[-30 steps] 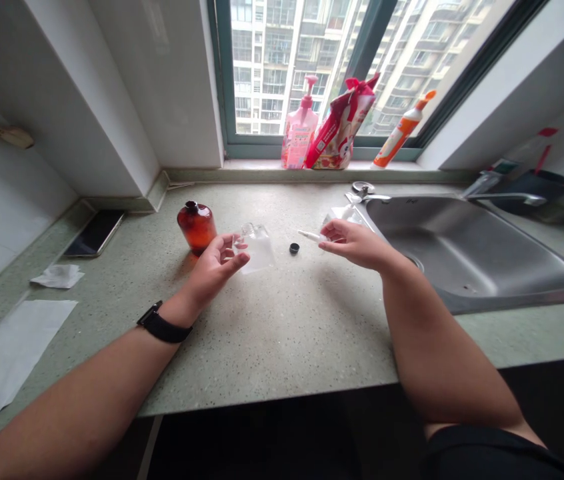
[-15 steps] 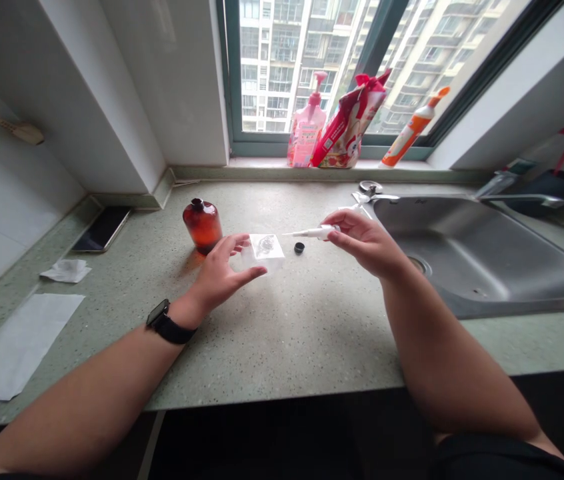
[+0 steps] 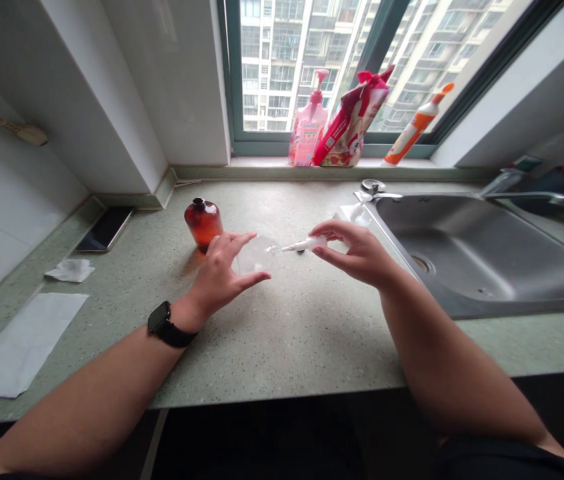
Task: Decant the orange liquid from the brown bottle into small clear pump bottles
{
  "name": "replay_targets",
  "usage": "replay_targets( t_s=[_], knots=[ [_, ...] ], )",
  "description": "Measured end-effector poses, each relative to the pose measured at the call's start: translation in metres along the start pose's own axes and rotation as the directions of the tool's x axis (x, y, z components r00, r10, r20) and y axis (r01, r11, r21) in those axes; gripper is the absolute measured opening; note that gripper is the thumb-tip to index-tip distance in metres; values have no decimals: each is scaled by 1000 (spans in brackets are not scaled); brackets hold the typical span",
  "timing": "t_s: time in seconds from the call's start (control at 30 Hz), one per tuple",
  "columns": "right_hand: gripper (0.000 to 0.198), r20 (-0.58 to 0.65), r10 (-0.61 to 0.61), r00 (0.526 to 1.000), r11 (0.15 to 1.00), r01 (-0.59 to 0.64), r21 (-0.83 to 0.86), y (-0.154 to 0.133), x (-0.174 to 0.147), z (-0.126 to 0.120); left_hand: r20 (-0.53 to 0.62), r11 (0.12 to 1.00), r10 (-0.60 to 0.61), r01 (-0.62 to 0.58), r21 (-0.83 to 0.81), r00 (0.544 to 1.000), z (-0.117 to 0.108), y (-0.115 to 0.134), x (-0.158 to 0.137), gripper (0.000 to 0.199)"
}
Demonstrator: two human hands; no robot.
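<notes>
My left hand [image 3: 219, 270], a black watch on its wrist, grips a clear, square-looking bottle [image 3: 255, 257]. The bottle is tilted, its neck [image 3: 275, 249] facing right. My right hand [image 3: 357, 253] pinches a white pump top [image 3: 315, 244] with a thin stem pointing left. The stem's tip is at the bottle's mouth; whether it is inside I cannot tell. Behind the stem, a small black cap [image 3: 301, 251] on the counter is mostly hidden. An amber bottle [image 3: 204, 225] without a cap stands just behind my left hand.
A steel sink [image 3: 482, 257] takes up the right side, with a faucet [image 3: 512, 177] behind it. At left on the speckled counter [image 3: 282, 347] lie a phone [image 3: 105, 229], a crumpled tissue [image 3: 70, 270] and a paper sheet [image 3: 25, 343]. Bottles and a red bag [image 3: 352, 123] line the windowsill.
The clear bottle has tipped so its neck faces right. My right hand has moved left and slightly down, bringing the pump stem to the bottle's mouth and over the black cap.
</notes>
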State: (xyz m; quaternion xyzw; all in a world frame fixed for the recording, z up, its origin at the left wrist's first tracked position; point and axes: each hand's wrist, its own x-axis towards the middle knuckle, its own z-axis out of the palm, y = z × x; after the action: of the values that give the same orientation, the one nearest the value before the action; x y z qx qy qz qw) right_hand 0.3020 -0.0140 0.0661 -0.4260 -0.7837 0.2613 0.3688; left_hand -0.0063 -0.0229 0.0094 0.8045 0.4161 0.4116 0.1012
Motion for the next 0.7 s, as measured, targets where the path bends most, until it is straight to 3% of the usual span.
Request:
replay_targets(
  t_s=[0.23,0.47,0.7],
  knots=[
    [22,36,-84,996,990,88,-112,-5,-4,20,10,997,56,-56,52,998,-1,6,-1,78],
    [18,-13,-218,976,963,213,-163,-4,-7,28,17,995,79,-80,67,997,-1,6,-1,75],
    [16,-16,-444,896,868,426,-254,5,-5,34,54,996,80,-81,26,995,-2,11,-2,75]
  ],
)
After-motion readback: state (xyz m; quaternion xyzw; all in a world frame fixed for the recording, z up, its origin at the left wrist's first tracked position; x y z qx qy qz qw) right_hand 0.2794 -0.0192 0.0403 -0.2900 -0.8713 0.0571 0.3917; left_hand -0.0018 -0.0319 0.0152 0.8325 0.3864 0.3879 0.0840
